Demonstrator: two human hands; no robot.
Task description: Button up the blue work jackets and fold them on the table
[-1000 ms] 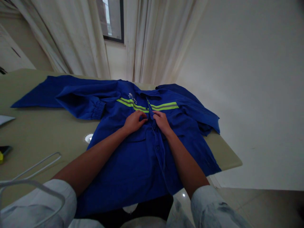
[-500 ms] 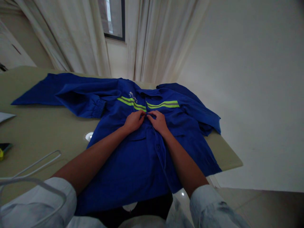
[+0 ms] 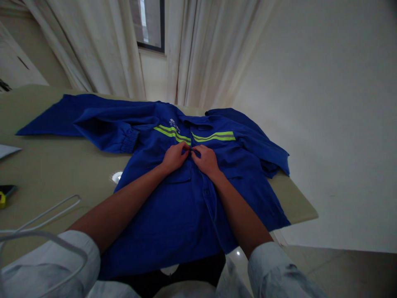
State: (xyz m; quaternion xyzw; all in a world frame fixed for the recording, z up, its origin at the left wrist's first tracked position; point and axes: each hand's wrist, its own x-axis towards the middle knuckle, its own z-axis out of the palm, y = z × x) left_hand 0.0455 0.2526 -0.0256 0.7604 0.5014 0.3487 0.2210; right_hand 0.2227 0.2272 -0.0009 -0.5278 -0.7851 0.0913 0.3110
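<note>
A blue work jacket [image 3: 161, 223] with yellow-green and grey reflective stripes lies spread on the table, its collar away from me and its hem at my side. My left hand [image 3: 176, 158] pinches the front edge of the jacket just below the chest stripe. Close against it, my right hand [image 3: 206, 159] pinches the other side of the same front opening. The fingertips of both hands nearly meet, and whatever small part lies between them is hidden. Below my hands the front placket hangs apart, with a button [image 3: 206, 192] showing on it.
A white cable [image 3: 46, 213] loops over the near left of the table [image 3: 62, 169]. A black and yellow object [image 3: 3, 197] and a pale flat item [image 3: 8, 151] lie at the left edge. Curtains [image 3: 204, 54] and a wall [image 3: 328, 124] stand behind and to the right.
My fingers have shifted very slightly at the front opening, still pinching there. The jacket lies as before; the whole view has moved a little.
</note>
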